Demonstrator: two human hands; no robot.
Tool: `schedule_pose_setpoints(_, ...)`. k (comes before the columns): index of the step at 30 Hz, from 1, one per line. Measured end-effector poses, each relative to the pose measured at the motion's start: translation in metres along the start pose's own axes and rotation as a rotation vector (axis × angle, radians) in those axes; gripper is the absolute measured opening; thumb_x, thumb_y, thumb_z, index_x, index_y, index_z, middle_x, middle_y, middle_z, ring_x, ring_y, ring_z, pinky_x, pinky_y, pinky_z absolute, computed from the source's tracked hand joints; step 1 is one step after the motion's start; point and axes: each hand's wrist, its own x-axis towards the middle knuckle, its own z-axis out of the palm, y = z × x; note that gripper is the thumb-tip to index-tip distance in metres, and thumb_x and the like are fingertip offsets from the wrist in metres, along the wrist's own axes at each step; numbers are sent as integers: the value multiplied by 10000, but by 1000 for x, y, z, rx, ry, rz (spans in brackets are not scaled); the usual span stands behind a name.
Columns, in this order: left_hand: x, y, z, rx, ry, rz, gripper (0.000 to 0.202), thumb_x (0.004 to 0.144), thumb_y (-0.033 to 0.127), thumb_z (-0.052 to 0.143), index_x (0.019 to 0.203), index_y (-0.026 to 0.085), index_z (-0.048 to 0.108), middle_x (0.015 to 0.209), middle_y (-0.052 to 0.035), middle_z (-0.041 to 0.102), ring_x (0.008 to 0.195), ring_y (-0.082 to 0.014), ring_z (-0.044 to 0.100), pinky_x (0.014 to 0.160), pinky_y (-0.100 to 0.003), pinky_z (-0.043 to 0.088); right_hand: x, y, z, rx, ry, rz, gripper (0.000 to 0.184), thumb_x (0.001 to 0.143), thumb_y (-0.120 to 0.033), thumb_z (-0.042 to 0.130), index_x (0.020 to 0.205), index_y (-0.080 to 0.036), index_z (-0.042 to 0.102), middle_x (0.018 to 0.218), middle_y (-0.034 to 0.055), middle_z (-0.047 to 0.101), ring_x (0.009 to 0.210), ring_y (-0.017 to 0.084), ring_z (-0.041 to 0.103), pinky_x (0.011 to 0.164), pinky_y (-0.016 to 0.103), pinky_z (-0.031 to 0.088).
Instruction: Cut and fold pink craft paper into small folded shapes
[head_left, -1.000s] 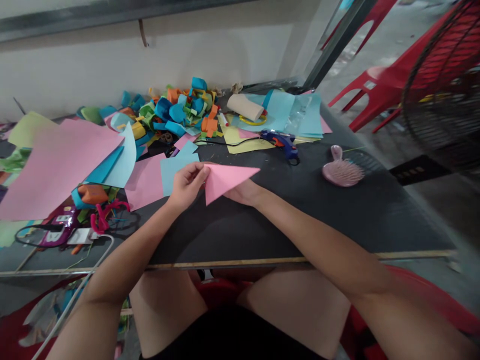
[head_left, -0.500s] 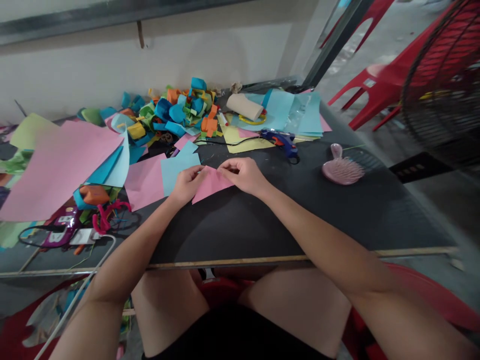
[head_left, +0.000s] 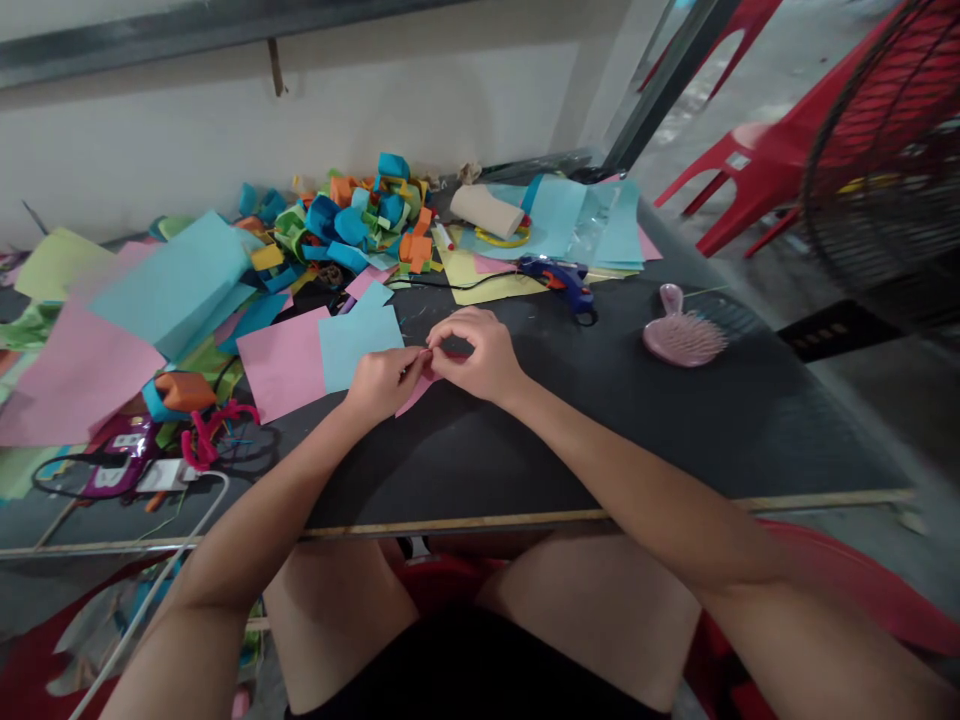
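Observation:
A small piece of pink paper (head_left: pixel 417 392) is pinched between my two hands over the dark table. My left hand (head_left: pixel 384 380) grips it with thumb and forefinger at its top edge. Fingertips of my right hand (head_left: pixel 480 352) meet the left ones there, closed on the same paper. Most of the paper is hidden behind the fingers; its lower left corner shows. Just left of my hands lie a light blue square (head_left: pixel 356 345) of paper and a pink sheet (head_left: pixel 283 365).
Folded coloured paper pieces (head_left: pixel 352 225) are heaped at the back. A blue glue gun (head_left: pixel 559 280), a beige roll (head_left: pixel 487 210) and a pink hairbrush (head_left: pixel 684 338) lie to the right. Large sheets cover the left; a fan (head_left: pixel 892 170) stands at far right.
My hands have come together at the top of the pink paper, covering more of it. On the left, a light blue sheet has lifted or flipped over onto the large pink sheet.

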Motion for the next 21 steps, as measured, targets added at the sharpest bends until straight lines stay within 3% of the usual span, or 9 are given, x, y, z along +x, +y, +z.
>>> schedule_pose_setpoints(3, -3, -2, 1, 134, 32, 106, 372, 990, 326, 377, 888, 176, 702, 686, -42, 694, 574, -115, 597, 520, -227, 344, 0, -2, -1, 47, 27, 11, 44, 695, -198, 596, 666, -228, 611, 753, 8, 723, 799, 209, 652, 844, 389, 450)
schedule_pose_setpoints(9, -6, -4, 1, 195, 52, 212, 354, 998, 290, 361, 919, 167, 683, 722, -53, 719, 582, -117, 626, 524, -220, 389, 0, 0, -3, 69, -13, -55, 58, 663, -169, 584, 649, -225, 574, 749, 10, 704, 789, 201, 637, 835, 377, 443)
schedule_pose_setpoints(15, -6, -4, 3, 114, 81, 168, 392, 1007, 329, 348, 931, 168, 698, 723, -65, 721, 607, -120, 647, 566, -222, 440, 3, 4, -6, -28, -138, -39, 71, 697, -177, 565, 653, -230, 546, 757, 9, 681, 802, 195, 614, 853, 368, 413)
schedule_pose_setpoints(21, -6, -5, 2, -8, 183, 48, 337, 985, 368, 435, 1007, 198, 725, 830, -64, 758, 670, -117, 680, 596, -211, 465, 6, 15, -10, -121, -119, -48, 76, 681, -162, 545, 653, -227, 518, 744, 10, 644, 792, 191, 583, 849, 356, 390)
